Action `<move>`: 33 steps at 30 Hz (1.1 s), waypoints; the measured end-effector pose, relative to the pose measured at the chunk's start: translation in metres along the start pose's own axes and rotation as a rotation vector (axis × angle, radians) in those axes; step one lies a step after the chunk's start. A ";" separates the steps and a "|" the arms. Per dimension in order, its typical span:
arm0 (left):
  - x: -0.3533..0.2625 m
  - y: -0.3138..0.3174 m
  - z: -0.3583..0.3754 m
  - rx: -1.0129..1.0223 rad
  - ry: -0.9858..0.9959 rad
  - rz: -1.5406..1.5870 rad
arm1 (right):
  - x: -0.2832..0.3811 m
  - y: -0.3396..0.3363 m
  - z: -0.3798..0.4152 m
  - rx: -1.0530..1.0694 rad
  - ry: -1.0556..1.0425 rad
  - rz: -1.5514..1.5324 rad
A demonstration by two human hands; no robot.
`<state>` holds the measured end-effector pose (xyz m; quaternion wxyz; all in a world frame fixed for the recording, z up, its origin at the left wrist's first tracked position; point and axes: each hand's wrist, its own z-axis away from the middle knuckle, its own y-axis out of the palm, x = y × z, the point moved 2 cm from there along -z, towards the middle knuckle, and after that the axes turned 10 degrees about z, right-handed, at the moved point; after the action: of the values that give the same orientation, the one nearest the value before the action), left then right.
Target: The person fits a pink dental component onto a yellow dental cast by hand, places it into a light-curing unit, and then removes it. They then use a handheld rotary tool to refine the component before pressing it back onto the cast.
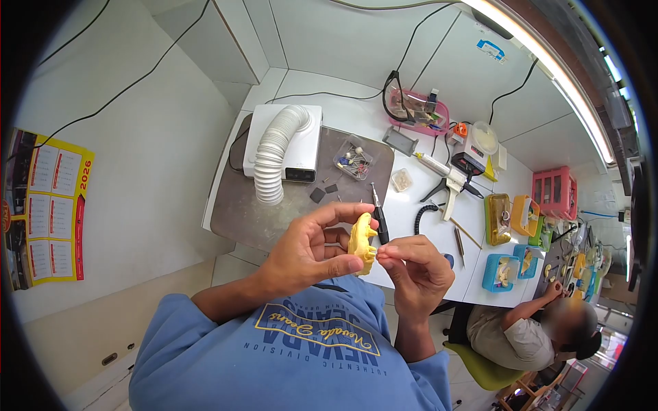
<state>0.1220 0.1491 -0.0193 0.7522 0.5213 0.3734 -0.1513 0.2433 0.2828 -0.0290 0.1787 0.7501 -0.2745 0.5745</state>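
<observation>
My left hand (pixel 312 243) is closed around a yellow dental cast (pixel 358 245), gripping it between the thumb and fingers in front of my chest. Tooth shapes on the cast point to the right. Close beside those teeth, my right hand (pixel 419 270) has its thumb and forefinger pinched together. Whatever lies in that pinch, if anything, is too small to make out. Beyond the hands, a black rotary handpiece (pixel 381 222) with a metal tip lies on the bench.
A white dust extractor (pixel 301 147) with a ribbed hose (pixel 271 164) stands on a dark mat (pixel 236 222). A box of burs (pixel 354 159), a dispensing gun (pixel 451 185) and blue trays (pixel 500 272) are on the bench. Another person (pixel 517 335) sits at the right.
</observation>
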 end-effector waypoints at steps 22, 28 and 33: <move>0.001 -0.002 0.002 -0.014 -0.039 -0.022 | 0.000 0.008 0.000 0.037 0.088 -0.156; 0.001 -0.002 0.002 -0.024 -0.043 -0.019 | -0.006 0.005 0.004 0.074 0.072 -0.036; 0.002 -0.003 0.002 -0.024 -0.043 -0.027 | -0.006 0.006 0.004 0.057 0.090 -0.082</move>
<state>0.1227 0.1464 -0.0221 0.7643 0.5037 0.3659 -0.1681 0.2415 0.2775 -0.0363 0.1930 0.7390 -0.2188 0.6073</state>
